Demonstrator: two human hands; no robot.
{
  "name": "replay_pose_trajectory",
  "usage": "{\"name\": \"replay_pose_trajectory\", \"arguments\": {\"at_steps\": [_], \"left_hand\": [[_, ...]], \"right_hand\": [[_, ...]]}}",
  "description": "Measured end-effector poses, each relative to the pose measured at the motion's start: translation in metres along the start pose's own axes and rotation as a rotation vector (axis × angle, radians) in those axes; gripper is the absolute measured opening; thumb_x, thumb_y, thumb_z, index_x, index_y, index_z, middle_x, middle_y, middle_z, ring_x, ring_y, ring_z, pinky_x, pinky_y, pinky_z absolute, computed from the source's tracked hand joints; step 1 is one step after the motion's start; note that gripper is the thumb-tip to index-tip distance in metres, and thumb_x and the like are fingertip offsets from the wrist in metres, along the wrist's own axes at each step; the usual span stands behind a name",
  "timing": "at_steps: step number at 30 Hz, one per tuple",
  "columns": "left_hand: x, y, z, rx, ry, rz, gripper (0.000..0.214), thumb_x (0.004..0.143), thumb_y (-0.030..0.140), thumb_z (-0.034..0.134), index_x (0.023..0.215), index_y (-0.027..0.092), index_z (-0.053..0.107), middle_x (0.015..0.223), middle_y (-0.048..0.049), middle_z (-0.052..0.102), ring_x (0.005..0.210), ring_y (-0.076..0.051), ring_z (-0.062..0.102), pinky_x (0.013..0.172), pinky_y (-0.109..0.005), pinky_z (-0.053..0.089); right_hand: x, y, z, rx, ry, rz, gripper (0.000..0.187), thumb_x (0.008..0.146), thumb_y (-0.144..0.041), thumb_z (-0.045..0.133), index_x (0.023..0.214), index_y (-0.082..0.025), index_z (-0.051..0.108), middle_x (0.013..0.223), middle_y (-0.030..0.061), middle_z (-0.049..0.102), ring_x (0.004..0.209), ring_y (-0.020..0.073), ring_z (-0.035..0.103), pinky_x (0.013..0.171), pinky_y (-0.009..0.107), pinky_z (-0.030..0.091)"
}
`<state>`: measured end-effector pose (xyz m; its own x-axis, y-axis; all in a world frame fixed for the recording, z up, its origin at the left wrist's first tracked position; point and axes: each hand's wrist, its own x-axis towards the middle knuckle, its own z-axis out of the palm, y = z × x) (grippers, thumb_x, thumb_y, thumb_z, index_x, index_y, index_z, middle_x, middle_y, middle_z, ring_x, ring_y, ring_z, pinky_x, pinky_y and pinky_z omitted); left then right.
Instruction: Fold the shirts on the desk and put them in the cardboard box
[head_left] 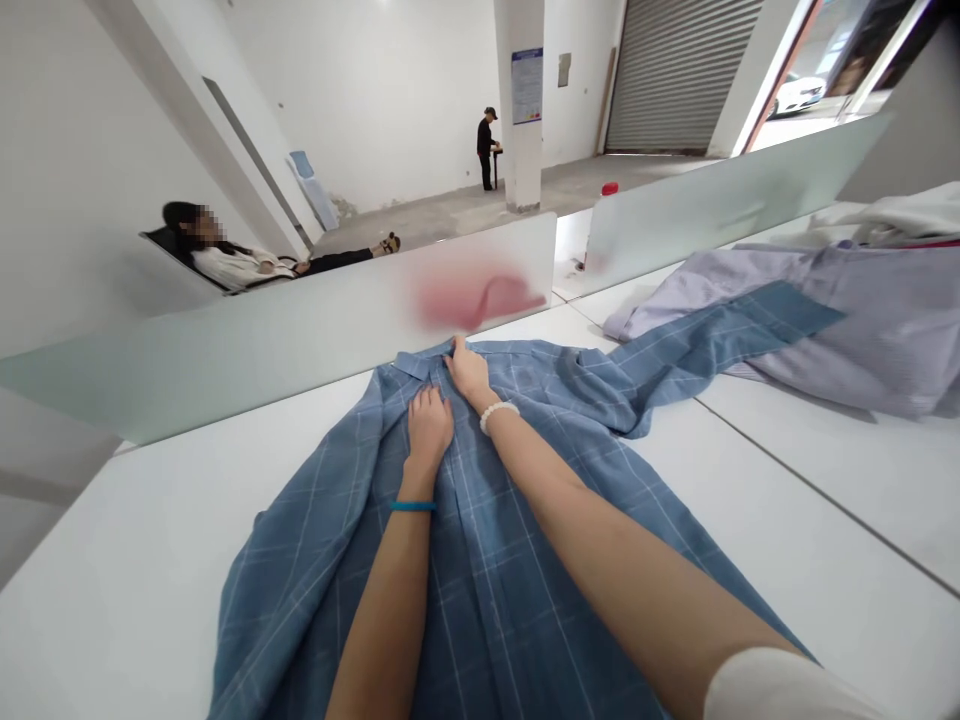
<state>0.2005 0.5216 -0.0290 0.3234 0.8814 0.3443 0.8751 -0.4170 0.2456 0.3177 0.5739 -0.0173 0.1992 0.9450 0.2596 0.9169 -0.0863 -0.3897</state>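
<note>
A blue long-sleeved shirt point(480, 560) with thin white checks lies front up on the white table, its collar point(411, 365) toward the divider. My right hand point(468, 374), with a white bead bracelet at the wrist, is closed on the collar's right side; its fingertips are partly hidden. Just below and to the left, my left hand point(430, 428) rests on the shirt's upper front, palm down with fingers laid on the cloth. A blue band circles that wrist. One sleeve point(720, 335) stretches right; the other runs down the left side.
A frosted divider point(300, 335) edges the table point(172, 540), with a blurred red shape behind it. Lilac cloth point(862, 330) is heaped at the right under the sleeve end. Beyond, one person point(240, 265) reclines in a chair and another point(486, 150) stands by a pillar point(521, 160).
</note>
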Motion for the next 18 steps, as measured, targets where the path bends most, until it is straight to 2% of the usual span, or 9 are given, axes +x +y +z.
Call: {"name": "replay_pose_trajectory", "arguments": {"at_steps": [4, 7, 9, 11, 15, 18], "left_hand": [[-0.002, -0.005, 0.008, -0.022, 0.026, -0.065, 0.047, 0.090, 0.027, 0.039, 0.129, 0.002, 0.047, 0.137, -0.0244, 0.048, 0.132, -0.032, 0.039, 0.108, -0.049, 0.029], [0.000, -0.016, 0.004, -0.030, 0.014, -0.145, 0.049, 0.090, 0.032, 0.040, 0.129, 0.003, 0.050, 0.142, -0.0234, 0.042, 0.137, -0.034, 0.030, 0.111, -0.053, 0.022], [0.003, -0.027, 0.000, -0.044, 0.008, -0.218, 0.050, 0.090, 0.032, 0.040, 0.130, 0.003, 0.049, 0.144, -0.0231, 0.039, 0.139, -0.034, 0.027, 0.112, -0.051, 0.022], [0.007, -0.041, -0.007, -0.064, -0.002, -0.297, 0.053, 0.090, 0.031, 0.039, 0.133, 0.001, 0.045, 0.145, -0.0240, 0.038, 0.137, -0.032, 0.031, 0.111, -0.046, 0.028], [0.010, -0.076, -0.030, -0.092, -0.022, -0.454, 0.057, 0.092, 0.032, 0.034, 0.136, -0.004, 0.038, 0.136, -0.0257, 0.049, 0.127, -0.028, 0.047, 0.106, -0.039, 0.037], [0.006, -0.101, -0.051, -0.069, 0.006, -0.520, 0.059, 0.094, 0.035, 0.029, 0.139, -0.003, 0.034, 0.140, -0.0243, 0.045, 0.131, -0.028, 0.043, 0.109, -0.038, 0.033]], "right_hand": [[0.003, 0.005, 0.002, 0.028, -0.027, -0.027, 0.028, 0.096, -0.030, 0.034, 0.121, -0.017, 0.039, 0.107, 0.0099, 0.065, 0.093, 0.0221, 0.064, 0.077, 0.032, 0.048], [0.003, 0.006, 0.002, 0.030, -0.042, -0.075, 0.030, 0.095, -0.031, 0.033, 0.120, -0.018, 0.042, 0.112, 0.0086, 0.063, 0.097, 0.0221, 0.062, 0.078, 0.032, 0.048], [0.000, 0.004, 0.001, 0.011, -0.049, -0.128, 0.030, 0.094, -0.029, 0.033, 0.120, -0.019, 0.044, 0.114, 0.0085, 0.062, 0.097, 0.0222, 0.061, 0.080, 0.033, 0.047], [-0.003, 0.000, 0.000, -0.021, -0.052, -0.197, 0.029, 0.093, -0.026, 0.035, 0.118, -0.019, 0.048, 0.114, 0.0088, 0.061, 0.098, 0.0223, 0.059, 0.083, 0.033, 0.046], [-0.009, -0.006, 0.000, -0.095, -0.048, -0.304, 0.029, 0.092, -0.021, 0.037, 0.117, -0.017, 0.052, 0.116, 0.0112, 0.058, 0.103, 0.0234, 0.055, 0.087, 0.034, 0.044], [-0.009, -0.007, 0.001, -0.135, -0.048, -0.340, 0.031, 0.093, -0.019, 0.037, 0.119, -0.016, 0.053, 0.117, 0.0131, 0.055, 0.105, 0.0247, 0.052, 0.086, 0.035, 0.043]]}}
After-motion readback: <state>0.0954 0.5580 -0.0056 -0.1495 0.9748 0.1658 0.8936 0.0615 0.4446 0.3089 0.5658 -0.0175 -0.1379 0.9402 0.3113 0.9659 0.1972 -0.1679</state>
